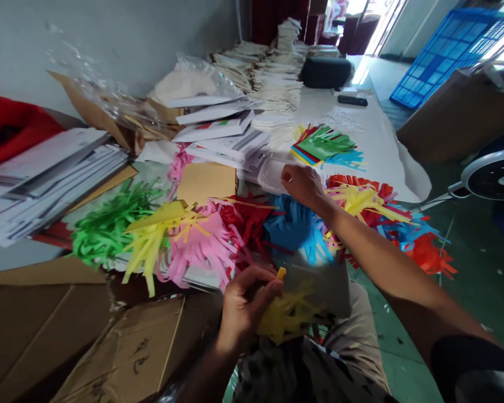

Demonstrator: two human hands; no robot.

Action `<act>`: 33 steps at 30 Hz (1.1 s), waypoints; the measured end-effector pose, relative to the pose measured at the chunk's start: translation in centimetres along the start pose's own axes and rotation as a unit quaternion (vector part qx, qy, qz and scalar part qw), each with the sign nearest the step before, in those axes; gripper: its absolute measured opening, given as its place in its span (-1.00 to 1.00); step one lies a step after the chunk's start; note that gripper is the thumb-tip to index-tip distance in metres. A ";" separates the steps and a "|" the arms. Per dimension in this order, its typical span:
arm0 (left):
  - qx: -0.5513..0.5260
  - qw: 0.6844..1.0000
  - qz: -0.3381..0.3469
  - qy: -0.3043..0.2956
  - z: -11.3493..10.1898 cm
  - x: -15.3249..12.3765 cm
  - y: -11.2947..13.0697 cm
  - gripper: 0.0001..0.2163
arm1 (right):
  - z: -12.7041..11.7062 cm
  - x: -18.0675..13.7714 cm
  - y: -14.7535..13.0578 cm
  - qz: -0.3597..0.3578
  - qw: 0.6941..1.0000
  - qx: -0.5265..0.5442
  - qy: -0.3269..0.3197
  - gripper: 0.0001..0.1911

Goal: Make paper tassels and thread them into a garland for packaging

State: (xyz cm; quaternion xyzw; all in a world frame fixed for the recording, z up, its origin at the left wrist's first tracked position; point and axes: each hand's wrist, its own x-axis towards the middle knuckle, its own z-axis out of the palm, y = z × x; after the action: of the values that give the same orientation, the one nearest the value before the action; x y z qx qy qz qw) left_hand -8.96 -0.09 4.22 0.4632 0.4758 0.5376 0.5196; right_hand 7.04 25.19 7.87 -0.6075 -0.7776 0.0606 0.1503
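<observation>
Near my lap, my left hand pinches the rolled top of a yellow paper tassel, whose fringe hangs below the fingers. The other arm stretches across the table. At its end my right hand is over a clear plastic tray, its fingers curled in; whatever they hold, if anything, is hidden. Under that wrist lies blue fringed paper. To the left of it are dark red, pink, yellow and green fringed sheets.
Behind the tray is a stack of coloured fringed sheets. Mixed fringes hang over the right edge. Piled envelopes, paper stacks and a dark phone occupy the table. Cardboard boxes stand front left, a fan right.
</observation>
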 end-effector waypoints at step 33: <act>-0.080 0.994 -0.063 -0.039 6.9 -3.9 1.8 -0.81 | -6.5 -29.7 1.4 -0.024 0.937 0.329 0.113 -0.93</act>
State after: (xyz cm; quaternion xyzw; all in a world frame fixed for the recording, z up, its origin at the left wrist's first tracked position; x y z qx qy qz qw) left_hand -2.23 -3.77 6.79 0.4094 0.4388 0.5219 0.6061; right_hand 16.79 -3.65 8.87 -0.5080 -0.7063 0.2409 0.4302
